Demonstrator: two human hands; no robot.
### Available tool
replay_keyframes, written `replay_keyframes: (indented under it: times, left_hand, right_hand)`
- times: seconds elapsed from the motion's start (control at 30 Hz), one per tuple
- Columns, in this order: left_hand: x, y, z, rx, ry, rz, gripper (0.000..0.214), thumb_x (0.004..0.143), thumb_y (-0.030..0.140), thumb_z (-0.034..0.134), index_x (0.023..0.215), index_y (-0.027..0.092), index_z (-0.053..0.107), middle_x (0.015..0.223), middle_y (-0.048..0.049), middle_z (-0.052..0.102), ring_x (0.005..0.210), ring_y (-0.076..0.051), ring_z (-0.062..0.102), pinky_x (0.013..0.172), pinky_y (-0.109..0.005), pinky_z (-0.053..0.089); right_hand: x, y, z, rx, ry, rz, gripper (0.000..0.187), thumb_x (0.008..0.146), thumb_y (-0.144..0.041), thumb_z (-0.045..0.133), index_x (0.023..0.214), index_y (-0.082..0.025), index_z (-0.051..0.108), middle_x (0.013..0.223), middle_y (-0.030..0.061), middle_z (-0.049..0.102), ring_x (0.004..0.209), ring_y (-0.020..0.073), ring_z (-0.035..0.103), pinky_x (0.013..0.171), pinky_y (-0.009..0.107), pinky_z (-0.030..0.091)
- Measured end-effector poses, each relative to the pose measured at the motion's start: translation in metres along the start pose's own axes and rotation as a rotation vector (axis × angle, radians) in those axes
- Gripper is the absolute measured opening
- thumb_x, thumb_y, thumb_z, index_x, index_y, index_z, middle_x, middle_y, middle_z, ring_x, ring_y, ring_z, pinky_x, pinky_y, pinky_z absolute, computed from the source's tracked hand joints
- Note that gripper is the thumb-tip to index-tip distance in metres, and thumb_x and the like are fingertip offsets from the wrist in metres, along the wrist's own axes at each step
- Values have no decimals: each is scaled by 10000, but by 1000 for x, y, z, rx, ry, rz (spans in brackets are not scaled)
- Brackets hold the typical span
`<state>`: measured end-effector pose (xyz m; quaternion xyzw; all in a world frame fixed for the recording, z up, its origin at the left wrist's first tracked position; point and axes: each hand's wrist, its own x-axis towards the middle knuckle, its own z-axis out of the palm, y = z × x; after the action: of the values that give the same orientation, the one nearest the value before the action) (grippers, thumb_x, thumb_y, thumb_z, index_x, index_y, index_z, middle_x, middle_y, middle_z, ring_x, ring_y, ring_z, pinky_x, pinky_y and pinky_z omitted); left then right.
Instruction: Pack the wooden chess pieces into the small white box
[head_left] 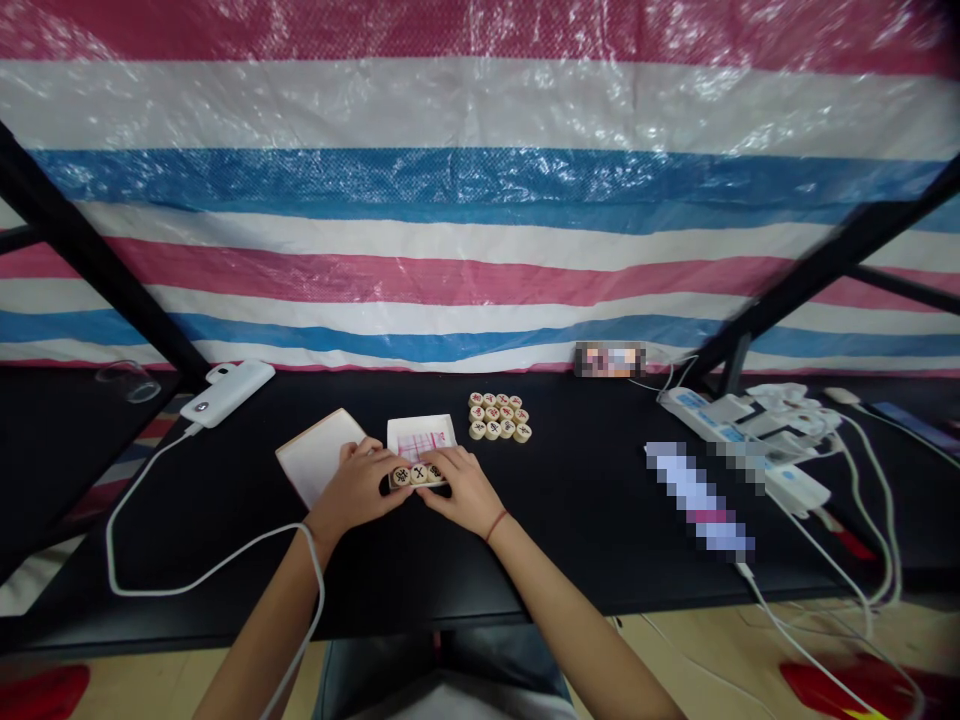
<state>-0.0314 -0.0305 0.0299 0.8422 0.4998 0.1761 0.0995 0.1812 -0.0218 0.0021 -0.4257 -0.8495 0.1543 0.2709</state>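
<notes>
A row of round wooden Chinese chess pieces point(418, 473) with black characters lies at the near side of a small white open box point(421, 425). My left hand point(361, 487) closes on the left end of this row, with thumb and fingers around it. From the other side, my right hand point(466, 492) grips the right end and partly covers a piece there. Inside the box, behind the row, is a pink-and-white patterned sheet point(420, 445). To the right, several more chess pieces point(499, 414) are set out in rows, some with red characters and the nearest with black ones.
A white box lid point(319, 455) lies partly under my left hand. A white power bank point(229, 393) has a cable point(214, 583) running over my left forearm. On the right are a phone-like blurred object point(697, 500), a power strip point(742, 445) and tangled cables. Striped sheeting point(480, 270) hangs behind.
</notes>
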Motion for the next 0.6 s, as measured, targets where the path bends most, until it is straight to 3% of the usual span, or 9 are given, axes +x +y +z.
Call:
replay_keyframes:
  times: [0.33,0.47,0.6]
  left_hand:
    - [-1,-3,-2,-46,-5,-7,219,859,390,570,999,264,682,960,-14,708,982,-225,508,889,-407,303]
    - [0,-8,-3,-47,20,-14,212,856,410,593,988,268,679,988,-10,704,1008,-226,519,900,-409,303]
    - [6,-2,-4,-69,90,-16,271,851,494,597,938,254,686,923,-17,708,957,-216,548,877,-392,331]
  right_hand:
    - [-1,8,4,122,32,-12,320,816,-305,672,1117,-212,615,1048,73,678,995,228,585,873,370,446]
    - [-1,4,0,74,44,-9,367,785,-336,691,1125,-218,615,1066,77,672,1026,245,564,868,384,439]
    - [-2,-5,-6,-22,149,-48,453,754,-426,701,1158,-235,626,1114,83,659,1128,296,497,935,448,390]
